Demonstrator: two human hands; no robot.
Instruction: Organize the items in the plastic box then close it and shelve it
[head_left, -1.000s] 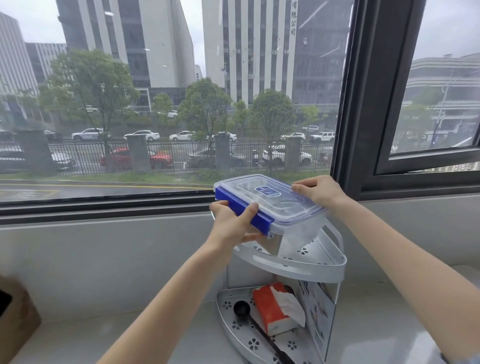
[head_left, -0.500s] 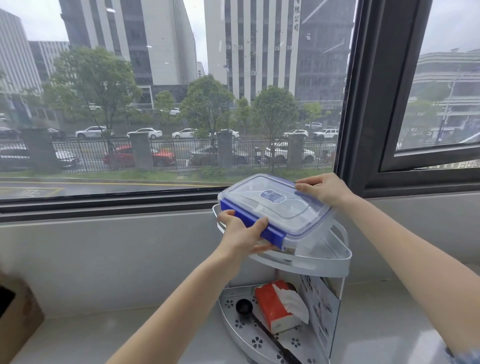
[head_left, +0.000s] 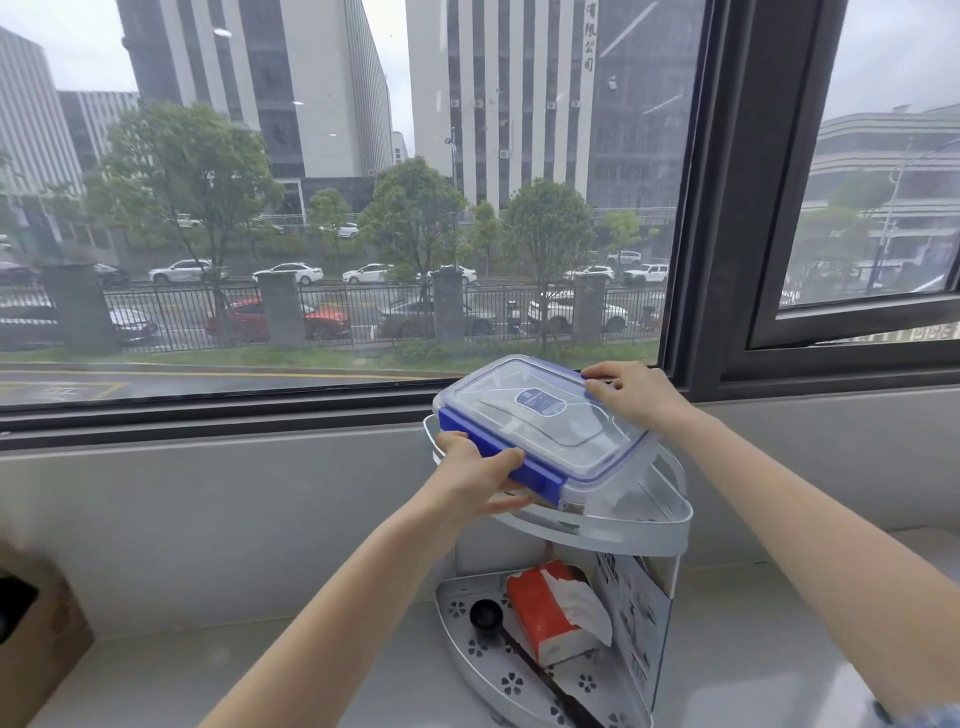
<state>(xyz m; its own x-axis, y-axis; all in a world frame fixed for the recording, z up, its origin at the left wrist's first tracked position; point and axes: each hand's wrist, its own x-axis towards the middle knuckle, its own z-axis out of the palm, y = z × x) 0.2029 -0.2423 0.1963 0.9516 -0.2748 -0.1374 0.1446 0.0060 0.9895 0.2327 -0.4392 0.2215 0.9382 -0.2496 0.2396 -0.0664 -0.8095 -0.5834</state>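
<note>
Box (head_left: 545, 431), clear with a latched lid and blue clips, sits tilted over the top tier of a grey corner shelf (head_left: 654, 530) by the window. Left hand (head_left: 475, 480) clamps its near blue edge, fingers (head_left: 506, 460) curled over the clip, thumb underneath. Right hand (head_left: 631, 392) grips the far corner, fingers closed on the rim. Below, the lower tier holds a tissue pack (head_left: 550, 613) and a black scoop (head_left: 488, 616).

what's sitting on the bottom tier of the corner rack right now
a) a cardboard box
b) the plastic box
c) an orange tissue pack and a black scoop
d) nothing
c: the orange tissue pack and the black scoop lie on the rack's bottom tier, while both hands hold the plastic box at the top tier.
</note>
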